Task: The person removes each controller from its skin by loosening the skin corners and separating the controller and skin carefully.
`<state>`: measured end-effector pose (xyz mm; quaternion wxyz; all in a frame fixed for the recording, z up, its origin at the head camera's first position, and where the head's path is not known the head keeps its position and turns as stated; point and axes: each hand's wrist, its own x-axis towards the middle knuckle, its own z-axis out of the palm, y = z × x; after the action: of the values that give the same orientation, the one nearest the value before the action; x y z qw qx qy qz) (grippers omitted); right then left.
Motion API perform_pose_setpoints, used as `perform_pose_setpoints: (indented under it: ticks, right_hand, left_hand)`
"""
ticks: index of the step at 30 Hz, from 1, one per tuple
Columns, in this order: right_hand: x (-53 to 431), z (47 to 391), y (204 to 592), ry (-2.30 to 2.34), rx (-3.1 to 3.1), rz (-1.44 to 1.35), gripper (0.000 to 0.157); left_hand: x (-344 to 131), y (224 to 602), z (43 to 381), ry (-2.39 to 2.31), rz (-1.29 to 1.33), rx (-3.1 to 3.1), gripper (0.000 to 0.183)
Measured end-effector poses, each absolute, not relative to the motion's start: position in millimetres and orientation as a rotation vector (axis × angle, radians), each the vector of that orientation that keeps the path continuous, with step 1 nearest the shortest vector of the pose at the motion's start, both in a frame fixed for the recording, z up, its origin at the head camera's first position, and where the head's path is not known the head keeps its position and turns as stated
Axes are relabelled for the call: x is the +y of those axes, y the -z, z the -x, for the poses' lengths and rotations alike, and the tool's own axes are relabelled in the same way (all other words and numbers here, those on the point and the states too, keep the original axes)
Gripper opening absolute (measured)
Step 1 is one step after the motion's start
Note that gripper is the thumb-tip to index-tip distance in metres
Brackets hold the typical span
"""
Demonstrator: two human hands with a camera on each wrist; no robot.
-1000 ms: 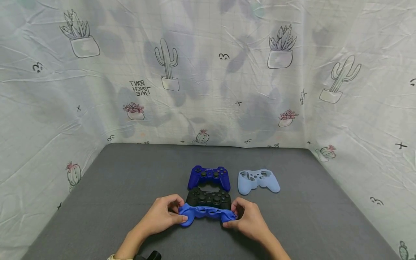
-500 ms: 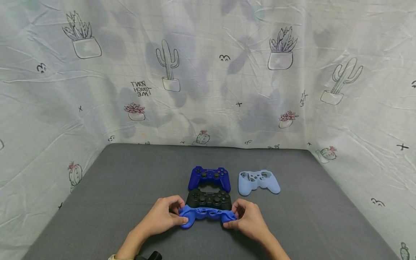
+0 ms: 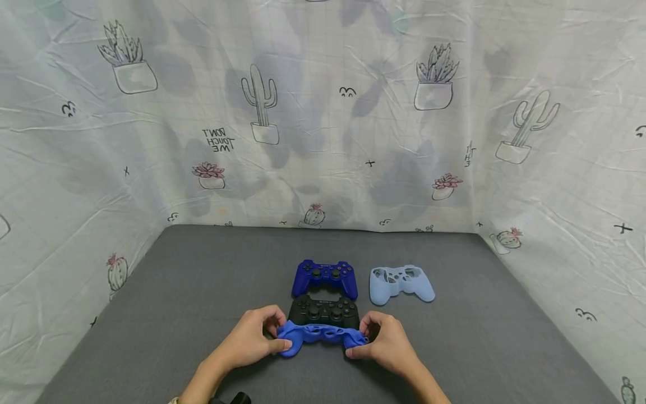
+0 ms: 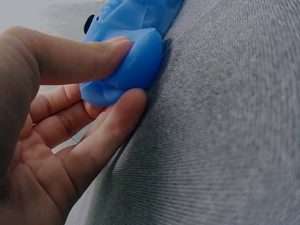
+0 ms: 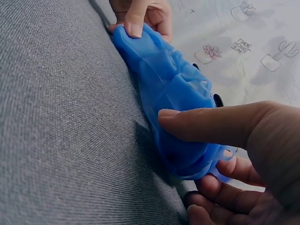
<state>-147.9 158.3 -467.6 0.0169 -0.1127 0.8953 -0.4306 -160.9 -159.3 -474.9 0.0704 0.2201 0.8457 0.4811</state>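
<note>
A bright blue silicone controller cover point(image 3: 323, 333) is stretched over the near part of a black game controller point(image 3: 325, 310). The controller's sticks and buttons show above the cover's bunched edge. My left hand point(image 3: 252, 338) pinches the cover's left grip, thumb point(image 4: 105, 58) on its near side and fingers curled behind. At the other end my right hand point(image 3: 387, 340) pinches the right grip, its thumb point(image 5: 201, 124) lying across the wrinkled silicone. In the right wrist view, folds and cut-out loops of the cover gather beside the right fingertips. The controller's grips are hidden inside the cover.
Just behind the black controller lies a dark blue game controller point(image 3: 325, 274). A pale blue silicone cover point(image 3: 401, 285) lies to its right. Everything sits on a grey cloth-covered table point(image 3: 202, 280), enclosed by white printed sheets point(image 3: 323, 140) at the back and sides.
</note>
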Motion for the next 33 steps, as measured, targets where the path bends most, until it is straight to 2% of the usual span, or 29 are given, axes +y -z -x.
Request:
perform_pose_setpoints:
  ticks: [21,33]
  right_hand:
    - [158.0,149.7,471.6,1.317,2.771,0.349,0.051]
    - [156.8,147.4,469.5,1.289,2.809,0.440,0.057]
  left_hand:
    - [-158.7,474.6,161.4,-1.498,-0.603,2.440,0.033]
    - [-155.1,473.7,160.6,-1.479,-0.564,2.503,0.035]
